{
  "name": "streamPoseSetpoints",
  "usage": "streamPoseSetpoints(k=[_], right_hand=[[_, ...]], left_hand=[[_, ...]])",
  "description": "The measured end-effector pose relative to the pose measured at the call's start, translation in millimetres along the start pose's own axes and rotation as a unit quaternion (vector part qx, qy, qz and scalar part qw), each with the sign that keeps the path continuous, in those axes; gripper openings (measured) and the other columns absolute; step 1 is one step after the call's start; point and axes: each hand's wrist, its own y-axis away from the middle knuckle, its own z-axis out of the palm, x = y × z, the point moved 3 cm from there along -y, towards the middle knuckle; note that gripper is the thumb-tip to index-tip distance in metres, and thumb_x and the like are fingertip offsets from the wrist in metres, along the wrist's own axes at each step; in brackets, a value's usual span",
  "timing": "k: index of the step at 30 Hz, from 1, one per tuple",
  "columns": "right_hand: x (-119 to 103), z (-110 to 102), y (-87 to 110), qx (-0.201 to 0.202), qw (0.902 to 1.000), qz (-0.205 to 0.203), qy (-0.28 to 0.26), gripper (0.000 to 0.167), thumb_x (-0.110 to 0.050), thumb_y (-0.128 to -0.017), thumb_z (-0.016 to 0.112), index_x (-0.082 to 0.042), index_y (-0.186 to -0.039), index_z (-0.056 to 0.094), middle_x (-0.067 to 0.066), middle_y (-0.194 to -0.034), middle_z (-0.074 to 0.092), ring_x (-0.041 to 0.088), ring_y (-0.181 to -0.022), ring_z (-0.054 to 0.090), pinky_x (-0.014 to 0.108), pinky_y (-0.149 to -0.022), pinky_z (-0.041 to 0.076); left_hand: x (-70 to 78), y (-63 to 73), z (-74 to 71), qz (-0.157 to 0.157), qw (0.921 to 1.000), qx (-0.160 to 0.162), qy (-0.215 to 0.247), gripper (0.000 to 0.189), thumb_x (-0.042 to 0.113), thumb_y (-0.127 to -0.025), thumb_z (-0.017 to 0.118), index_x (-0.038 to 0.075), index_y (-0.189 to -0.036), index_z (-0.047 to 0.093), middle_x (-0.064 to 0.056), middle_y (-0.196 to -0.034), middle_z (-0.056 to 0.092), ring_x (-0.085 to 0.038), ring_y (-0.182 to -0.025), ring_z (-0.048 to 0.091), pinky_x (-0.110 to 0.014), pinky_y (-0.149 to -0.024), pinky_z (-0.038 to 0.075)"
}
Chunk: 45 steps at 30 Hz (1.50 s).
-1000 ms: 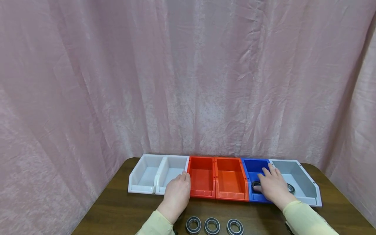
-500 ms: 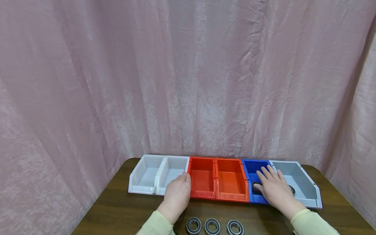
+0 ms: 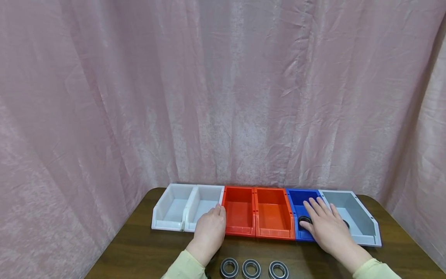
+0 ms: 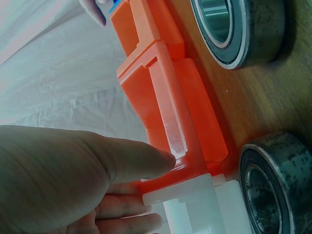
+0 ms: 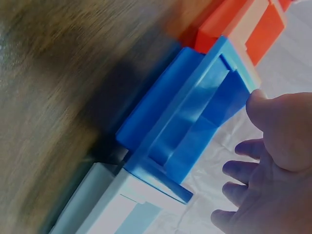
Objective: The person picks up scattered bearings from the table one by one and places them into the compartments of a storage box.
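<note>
In the head view my left hand (image 3: 210,229) rests at the wall between the white bin (image 3: 192,225) and the red bin (image 3: 239,229). Its thumb (image 4: 146,158) touches the red rim in the left wrist view, while the other fingers lie loosely beneath. My right hand (image 3: 329,230) hovers spread over the blue bin (image 3: 302,197) and the edge of the grey bin (image 3: 362,239), nothing in its grasp. Next to its thumb, a ball bearing (image 3: 304,219) lies in the blue bin. Another bearing (image 3: 346,223) shows partly in the grey bin, mostly behind the hand.
Several bins stand side by side, including an orange-red one (image 3: 275,233) and a far-left white one (image 3: 168,224). Along the near side of the wooden table (image 3: 139,248) lie three bearings: left (image 3: 223,268), middle (image 3: 245,269) and right (image 3: 272,270). A pink curtain (image 3: 223,97) hangs behind.
My right hand has drawn back slightly toward the lower right, its fingers straightening and spreading. The bearing in the blue bin stays inside. My left hand keeps its place.
</note>
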Motion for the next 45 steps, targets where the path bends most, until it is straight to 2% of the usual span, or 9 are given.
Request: streamPoseSetpoints(k=[6,11,21,34,40,45], right_hand=[[-6.6,-8.9,7.2,0.01,0.9999,-0.013,-0.002,0.071,-0.044,-0.101,0.079,0.003,-0.151,0.062,0.032,-0.157,0.056,0.055,-0.15,0.044,0.078,-0.123,0.025],[-11.9,-11.6,14.7,-0.001,0.9999,-0.017,0.001,0.075,-0.048,-0.099,0.08,0.001,-0.152,0.062,0.03,-0.158,0.056,0.054,-0.151,0.044,0.079,-0.122,0.025],[-20.6,-18.1,25.7,-0.004,0.9998,-0.019,0.0,0.077,-0.05,-0.098,0.08,-0.001,-0.154,0.061,0.027,-0.16,0.055,0.053,-0.152,0.045,0.078,-0.122,0.026],[-31.2,-23.3,38.2,-0.001,0.9994,-0.034,0.003,0.079,-0.054,-0.099,0.079,-0.004,-0.156,0.061,0.023,-0.161,0.056,0.049,-0.153,0.046,0.076,-0.122,0.03],[-35.3,-24.0,41.5,-0.01,0.9993,-0.036,-0.007,0.08,-0.057,-0.098,0.078,-0.005,-0.157,0.061,0.021,-0.161,0.057,0.047,-0.152,0.047,0.075,-0.123,0.03],[-41.7,-22.4,43.5,-0.055,0.998,-0.026,-0.017,0.083,-0.062,-0.098,0.075,-0.009,-0.16,0.058,0.018,-0.164,0.055,0.046,-0.154,0.045,0.075,-0.125,0.027]], left_hand=[[-0.4,-1.1,0.8,-0.003,0.9999,-0.01,0.003,0.05,0.013,-0.083,0.094,-0.007,-0.125,0.076,-0.021,-0.123,0.078,-0.028,-0.095,0.078,-0.036,-0.076,0.066],[-0.7,-1.6,0.6,-0.006,0.9997,-0.021,0.005,0.052,0.014,-0.083,0.096,-0.007,-0.126,0.076,-0.021,-0.123,0.078,-0.028,-0.094,0.078,-0.037,-0.076,0.067],[-1.5,-0.7,1.5,-0.006,0.9999,-0.016,0.004,0.047,0.012,-0.085,0.092,-0.007,-0.125,0.076,-0.021,-0.123,0.078,-0.028,-0.092,0.078,-0.037,-0.076,0.067],[-0.6,-1.8,0.3,-0.009,0.9995,-0.029,0.008,0.051,0.013,-0.084,0.094,-0.008,-0.127,0.075,-0.021,-0.124,0.078,-0.029,-0.096,0.078,-0.038,-0.078,0.067],[-0.5,-1.6,-0.3,-0.008,0.9997,-0.023,0.007,0.049,0.012,-0.085,0.094,-0.007,-0.126,0.076,-0.021,-0.123,0.078,-0.029,-0.095,0.078,-0.037,-0.078,0.067],[0.1,-1.2,-0.5,-0.006,0.9999,-0.014,0.007,0.048,0.012,-0.085,0.094,-0.008,-0.124,0.076,-0.021,-0.122,0.079,-0.028,-0.092,0.078,-0.036,-0.076,0.067]])
